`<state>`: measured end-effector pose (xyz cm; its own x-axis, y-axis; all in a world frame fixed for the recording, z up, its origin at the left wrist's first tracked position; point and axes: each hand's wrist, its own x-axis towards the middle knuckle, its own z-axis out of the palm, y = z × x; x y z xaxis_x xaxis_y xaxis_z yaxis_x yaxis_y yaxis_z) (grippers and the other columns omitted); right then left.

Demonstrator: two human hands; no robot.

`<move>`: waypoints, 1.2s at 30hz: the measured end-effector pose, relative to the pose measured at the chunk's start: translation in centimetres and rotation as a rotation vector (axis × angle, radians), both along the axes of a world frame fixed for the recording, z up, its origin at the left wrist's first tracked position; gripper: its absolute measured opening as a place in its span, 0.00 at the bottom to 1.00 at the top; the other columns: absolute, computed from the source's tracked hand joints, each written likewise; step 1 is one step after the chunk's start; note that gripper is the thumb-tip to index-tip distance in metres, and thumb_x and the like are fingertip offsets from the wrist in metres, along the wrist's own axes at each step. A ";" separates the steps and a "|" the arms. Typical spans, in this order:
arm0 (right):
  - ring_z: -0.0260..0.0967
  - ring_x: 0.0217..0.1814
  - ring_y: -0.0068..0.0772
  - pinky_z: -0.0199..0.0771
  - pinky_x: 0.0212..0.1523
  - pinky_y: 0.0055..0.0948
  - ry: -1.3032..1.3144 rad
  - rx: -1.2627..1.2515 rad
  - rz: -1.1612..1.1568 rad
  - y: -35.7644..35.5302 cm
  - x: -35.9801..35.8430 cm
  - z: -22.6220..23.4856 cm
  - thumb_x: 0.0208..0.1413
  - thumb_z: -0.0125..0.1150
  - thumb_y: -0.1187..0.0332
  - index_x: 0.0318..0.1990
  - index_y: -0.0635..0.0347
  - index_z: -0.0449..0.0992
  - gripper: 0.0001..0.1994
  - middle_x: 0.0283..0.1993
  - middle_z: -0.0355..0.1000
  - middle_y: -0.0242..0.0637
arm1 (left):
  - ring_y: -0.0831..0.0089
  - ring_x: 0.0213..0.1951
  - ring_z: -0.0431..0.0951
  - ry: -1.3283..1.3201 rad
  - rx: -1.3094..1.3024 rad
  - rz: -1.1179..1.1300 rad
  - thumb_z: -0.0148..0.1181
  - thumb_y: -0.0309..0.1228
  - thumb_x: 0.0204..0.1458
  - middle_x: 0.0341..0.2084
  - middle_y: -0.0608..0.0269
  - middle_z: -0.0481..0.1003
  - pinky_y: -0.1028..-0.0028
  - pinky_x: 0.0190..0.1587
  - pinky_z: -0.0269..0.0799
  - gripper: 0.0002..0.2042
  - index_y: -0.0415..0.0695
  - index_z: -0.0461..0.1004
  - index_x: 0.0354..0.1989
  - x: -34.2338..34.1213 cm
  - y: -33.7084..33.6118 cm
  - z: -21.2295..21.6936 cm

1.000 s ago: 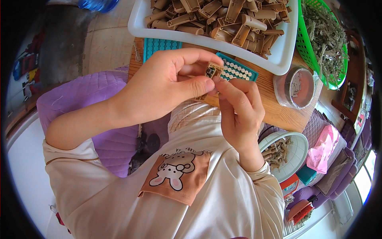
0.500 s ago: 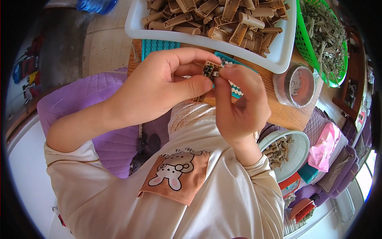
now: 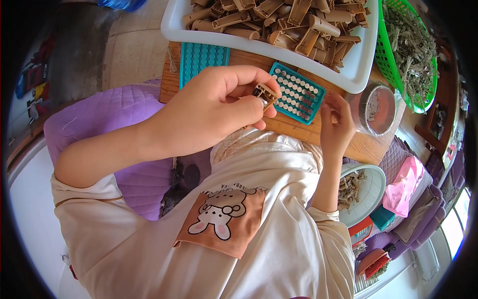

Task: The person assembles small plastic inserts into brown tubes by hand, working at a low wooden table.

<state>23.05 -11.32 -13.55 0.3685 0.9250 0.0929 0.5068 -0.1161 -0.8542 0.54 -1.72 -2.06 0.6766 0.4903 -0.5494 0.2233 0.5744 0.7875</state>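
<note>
My left hand (image 3: 219, 107) is closed around a small brown plastic casing (image 3: 267, 94), pinched between thumb and fingers. Dark and shiny metallic bits show inside the casing; the rest is hidden by the fingers. To the right, my right hand (image 3: 338, 124) hovers at the right edge of a teal tray (image 3: 312, 118). Its fingers are bent and somewhat apart, with nothing visible in them. Rows of small round pale discs (image 3: 295, 93) sit in that tray, some of them silvery.
A white tub (image 3: 224, 37) heaped with brown plastic casings (image 3: 298, 32) stands at the far side of the wooden table (image 3: 366, 147). Another teal tray (image 3: 203, 62) lies left. A clear round container (image 3: 377, 109), a green basket (image 3: 386, 52) and a pale bucket (image 3: 373, 187) are at right.
My right hand has left the casing and moved right to the tray's edge, uncovering the tray of discs. My left hand still holds the casing, now slightly turned.
</note>
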 end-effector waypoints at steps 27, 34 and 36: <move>0.69 0.25 0.35 0.70 0.25 0.23 -0.022 0.575 0.176 0.7 -8.5 6.1 0.33 0.61 0.84 0.30 0.68 0.67 0.13 0.25 0.69 0.42 | 0.87 0.31 0.65 0.034 0.071 -0.110 0.43 0.20 0.48 0.29 0.67 0.68 0.85 0.33 0.63 0.14 0.36 0.63 0.45 0.1 -1.0 -0.3; 0.69 0.26 0.35 0.70 0.25 0.24 0.020 0.642 0.109 0.8 -8.9 5.1 0.29 0.61 0.85 0.29 0.67 0.67 0.14 0.25 0.69 0.42 | 0.86 0.31 0.66 0.100 0.173 -0.135 0.43 0.17 0.47 0.27 0.68 0.68 0.86 0.32 0.62 0.14 0.36 0.62 0.45 0.1 -1.4 -0.2; 0.69 0.26 0.35 0.70 0.24 0.24 -0.024 0.652 0.161 0.9 -9.0 5.1 0.28 0.61 0.86 0.29 0.67 0.67 0.15 0.25 0.69 0.42 | 0.86 0.31 0.66 0.149 0.141 -0.156 0.44 0.17 0.47 0.27 0.67 0.68 0.85 0.32 0.63 0.14 0.36 0.63 0.44 0.1 -1.2 -0.2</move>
